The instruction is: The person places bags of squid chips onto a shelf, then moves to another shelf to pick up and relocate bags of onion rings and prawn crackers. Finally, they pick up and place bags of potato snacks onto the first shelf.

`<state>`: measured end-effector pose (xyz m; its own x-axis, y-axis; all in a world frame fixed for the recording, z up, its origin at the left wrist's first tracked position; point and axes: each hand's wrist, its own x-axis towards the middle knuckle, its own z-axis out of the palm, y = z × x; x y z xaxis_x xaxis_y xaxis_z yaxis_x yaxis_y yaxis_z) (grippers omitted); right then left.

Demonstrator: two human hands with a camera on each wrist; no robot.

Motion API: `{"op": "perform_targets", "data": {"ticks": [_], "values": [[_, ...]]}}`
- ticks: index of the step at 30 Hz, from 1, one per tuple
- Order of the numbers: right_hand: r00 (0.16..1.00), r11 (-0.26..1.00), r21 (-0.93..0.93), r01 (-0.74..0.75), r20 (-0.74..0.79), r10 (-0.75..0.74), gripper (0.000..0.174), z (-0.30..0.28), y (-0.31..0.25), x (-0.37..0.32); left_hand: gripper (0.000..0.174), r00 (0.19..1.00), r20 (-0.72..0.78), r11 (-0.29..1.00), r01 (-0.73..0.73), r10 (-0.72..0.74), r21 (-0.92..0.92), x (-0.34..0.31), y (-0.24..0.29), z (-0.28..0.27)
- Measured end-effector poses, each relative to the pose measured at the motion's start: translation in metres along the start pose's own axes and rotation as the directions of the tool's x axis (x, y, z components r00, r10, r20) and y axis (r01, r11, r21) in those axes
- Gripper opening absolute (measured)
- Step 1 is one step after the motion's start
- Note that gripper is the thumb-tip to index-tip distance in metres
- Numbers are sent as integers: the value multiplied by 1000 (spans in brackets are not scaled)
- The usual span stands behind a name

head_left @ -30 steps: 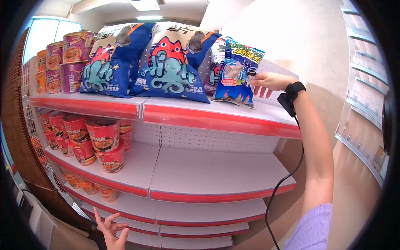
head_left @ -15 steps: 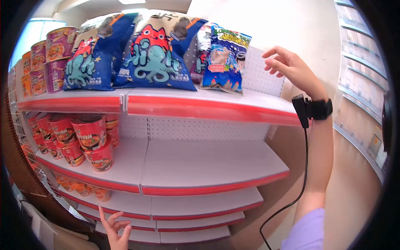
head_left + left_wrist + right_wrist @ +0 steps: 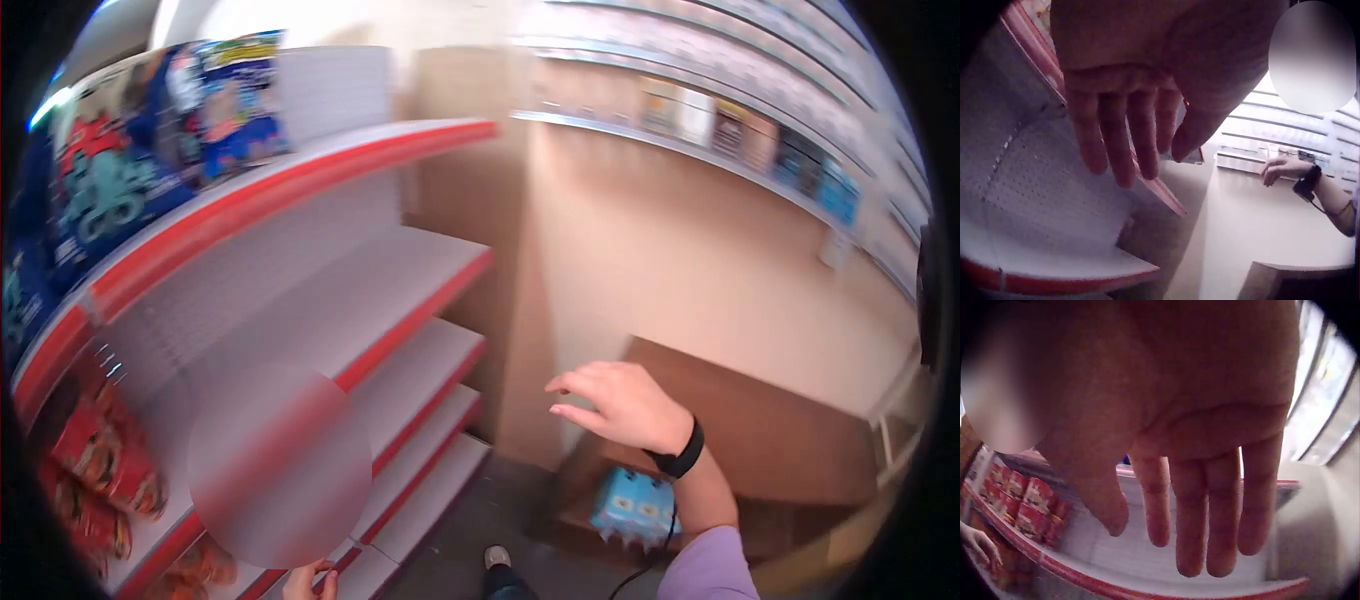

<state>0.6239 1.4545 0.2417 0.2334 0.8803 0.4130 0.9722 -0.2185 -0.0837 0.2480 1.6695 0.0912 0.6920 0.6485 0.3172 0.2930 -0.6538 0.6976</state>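
My right hand [image 3: 625,405], with a black strap at the wrist, hangs in the air right of the shelves, holding nothing. In the right wrist view its fingers [image 3: 1191,519] are extended with gaps between them. Only part of my left hand [image 3: 310,582] shows at the bottom edge; the left wrist view shows this hand [image 3: 1135,106] with relaxed, extended fingers and nothing in them. Blue snack bags [image 3: 240,110] stand on the top shelf [image 3: 330,165] at the left. Red noodle cups [image 3: 105,450] are stacked one level lower.
Below and beyond my right hand are a brown box [image 3: 760,430] and a light-blue pack [image 3: 635,505]. Wall shelves [image 3: 650,135] with small boxes run along the upper right. A shoe [image 3: 496,557] is on the dark floor.
The head view has swung right and down, so the bags and cups now lie far left. My right hand, at the blue bag a second ago, has come away from it and is lower.
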Motion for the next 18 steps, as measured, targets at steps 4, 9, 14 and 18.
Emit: {"op": "perform_targets", "data": {"ticks": [4,9,14,18], "values": [[850,837,-174,-519,-201,486,19,-14,6,-157,28,964,241,980,-69,113,-185,26,20,55],[383,353,-149,-923,-404,830,12,-71,-46,-360,26,756,431,870,-418,493,-263,42,124,131],[13,-69,-121,-990,-570,821,10,-108,-141,-570,28,499,534,730,-497,683,-469,-26,251,220],[-255,-363,-65,-929,-597,760,8,-131,-217,-724,27,237,565,598,-496,790,-629,-121,359,314]]}}
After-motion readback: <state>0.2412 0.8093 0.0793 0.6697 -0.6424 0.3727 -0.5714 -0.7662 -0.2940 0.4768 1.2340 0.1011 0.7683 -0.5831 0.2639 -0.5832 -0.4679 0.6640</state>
